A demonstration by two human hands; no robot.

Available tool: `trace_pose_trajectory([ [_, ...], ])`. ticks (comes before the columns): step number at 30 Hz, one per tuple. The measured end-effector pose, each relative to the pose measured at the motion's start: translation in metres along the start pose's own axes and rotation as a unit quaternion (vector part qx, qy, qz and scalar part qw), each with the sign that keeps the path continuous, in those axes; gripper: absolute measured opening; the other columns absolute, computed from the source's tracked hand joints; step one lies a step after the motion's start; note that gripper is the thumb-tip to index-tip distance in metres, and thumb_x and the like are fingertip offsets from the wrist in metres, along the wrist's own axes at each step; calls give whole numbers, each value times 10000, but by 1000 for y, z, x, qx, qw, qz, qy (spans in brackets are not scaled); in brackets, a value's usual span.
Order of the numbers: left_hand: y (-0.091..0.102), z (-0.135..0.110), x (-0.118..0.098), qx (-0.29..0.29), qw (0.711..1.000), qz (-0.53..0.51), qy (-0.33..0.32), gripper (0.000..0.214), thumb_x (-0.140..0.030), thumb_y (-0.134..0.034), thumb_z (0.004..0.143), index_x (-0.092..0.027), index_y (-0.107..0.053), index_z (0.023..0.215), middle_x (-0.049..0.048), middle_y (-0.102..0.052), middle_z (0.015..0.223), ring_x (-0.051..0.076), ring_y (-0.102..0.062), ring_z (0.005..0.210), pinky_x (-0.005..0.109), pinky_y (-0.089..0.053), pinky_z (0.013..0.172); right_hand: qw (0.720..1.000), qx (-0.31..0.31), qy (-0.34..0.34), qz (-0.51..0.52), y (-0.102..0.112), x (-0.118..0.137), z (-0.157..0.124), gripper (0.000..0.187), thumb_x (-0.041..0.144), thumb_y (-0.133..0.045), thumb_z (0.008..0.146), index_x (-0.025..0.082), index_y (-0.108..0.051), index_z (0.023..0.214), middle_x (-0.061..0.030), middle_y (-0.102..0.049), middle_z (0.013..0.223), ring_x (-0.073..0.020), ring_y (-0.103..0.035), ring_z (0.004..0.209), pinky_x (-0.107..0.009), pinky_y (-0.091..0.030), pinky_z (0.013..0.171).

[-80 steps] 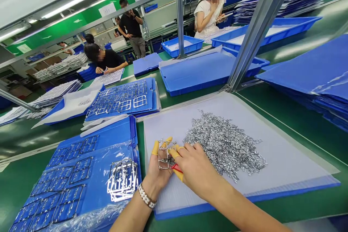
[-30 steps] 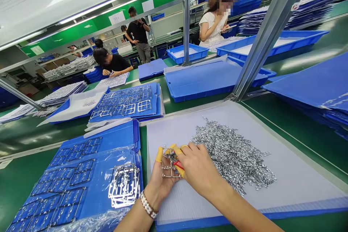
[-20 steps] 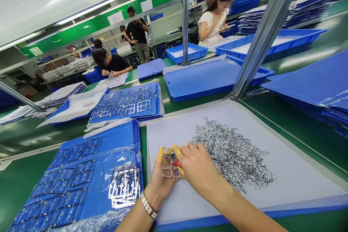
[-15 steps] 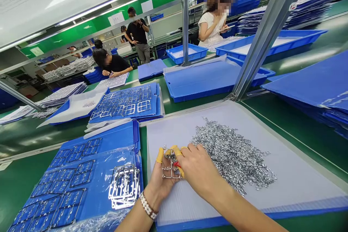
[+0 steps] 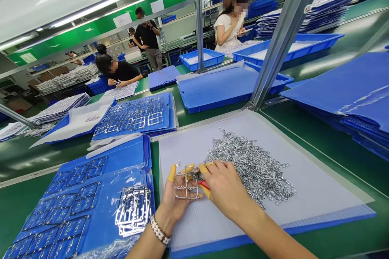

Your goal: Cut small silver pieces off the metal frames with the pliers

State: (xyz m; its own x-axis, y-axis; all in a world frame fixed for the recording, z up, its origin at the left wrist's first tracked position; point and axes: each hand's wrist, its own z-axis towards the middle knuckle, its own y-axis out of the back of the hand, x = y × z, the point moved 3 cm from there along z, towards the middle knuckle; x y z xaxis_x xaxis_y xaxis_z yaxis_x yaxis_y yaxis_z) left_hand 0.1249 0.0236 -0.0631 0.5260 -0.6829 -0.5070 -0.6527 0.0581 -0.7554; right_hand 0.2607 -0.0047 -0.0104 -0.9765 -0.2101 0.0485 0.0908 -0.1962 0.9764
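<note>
My left hand (image 5: 172, 201), with yellow finger cots on its fingertips and a bracelet at the wrist, grips a small chrome sprue frame (image 5: 186, 187) upright. My right hand (image 5: 229, 190), also in yellow finger cots, is closed around red-handled nippers (image 5: 203, 185). Their jaws are at the frame's right edge, partly hidden by my fingers. Beyond my right hand, a heap of small shiny chrome pieces (image 5: 246, 166) spreads over a whitish sheet (image 5: 206, 228). Left of my hands lies a loose stack of similar chrome frames (image 5: 133, 212).
More frames (image 5: 57, 210) lie on blue sheets at left under clear plastic. A metal post (image 5: 273, 48) rises behind the heap. Blue trays (image 5: 212, 89) and stacked blue sheets (image 5: 340, 81) surround the spot. Several people sit or stand across the bench.
The nippers and my right hand have shifted right, off the frame's middle to its edge, exposing more of the frame. The camera view has turned slightly right.
</note>
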Motion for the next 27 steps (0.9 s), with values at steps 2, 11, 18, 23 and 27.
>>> trace_pose_trajectory([
  [2,0,0,0,-3,1000,-1,2,570,-552,-448,868,-74,-636,1115,137,-667,966,201,-615,767,371,-499,754,1000,4,4,-9,1,2,1,217,208,-597,816,183,-613,1031,-61,-652,901,-226,-533,875,-368,-259,725],
  [11,4,1,-1,-9,1000,19,-5,583,-564,-443,864,-84,-633,1136,143,-662,1029,211,-627,788,372,-506,755,999,7,25,-38,-2,4,3,204,206,-584,815,183,-628,1013,-67,-634,858,-235,-510,845,-381,-257,703],
  [18,6,2,0,-29,999,14,1,558,-559,-464,856,-94,-646,1106,136,-660,1012,194,-622,752,368,-509,740,997,21,34,-66,-1,9,2,156,123,-564,805,187,-646,922,-71,-619,826,-231,-511,810,-378,-244,664],
  [23,3,0,-1,-11,1000,8,5,564,-552,-453,865,-79,-642,1105,134,-666,975,209,-627,766,366,-518,707,997,0,45,-68,2,6,0,185,124,-549,820,184,-646,965,-61,-618,815,-224,-518,786,-373,-246,664],
  [27,-1,-2,-5,2,1000,2,1,578,-565,-418,875,-90,-625,1132,152,-664,1061,214,-632,759,387,-520,701,998,-30,28,-48,3,3,-8,280,184,-558,836,177,-607,1111,-62,-629,867,-235,-516,844,-387,-267,713],
])
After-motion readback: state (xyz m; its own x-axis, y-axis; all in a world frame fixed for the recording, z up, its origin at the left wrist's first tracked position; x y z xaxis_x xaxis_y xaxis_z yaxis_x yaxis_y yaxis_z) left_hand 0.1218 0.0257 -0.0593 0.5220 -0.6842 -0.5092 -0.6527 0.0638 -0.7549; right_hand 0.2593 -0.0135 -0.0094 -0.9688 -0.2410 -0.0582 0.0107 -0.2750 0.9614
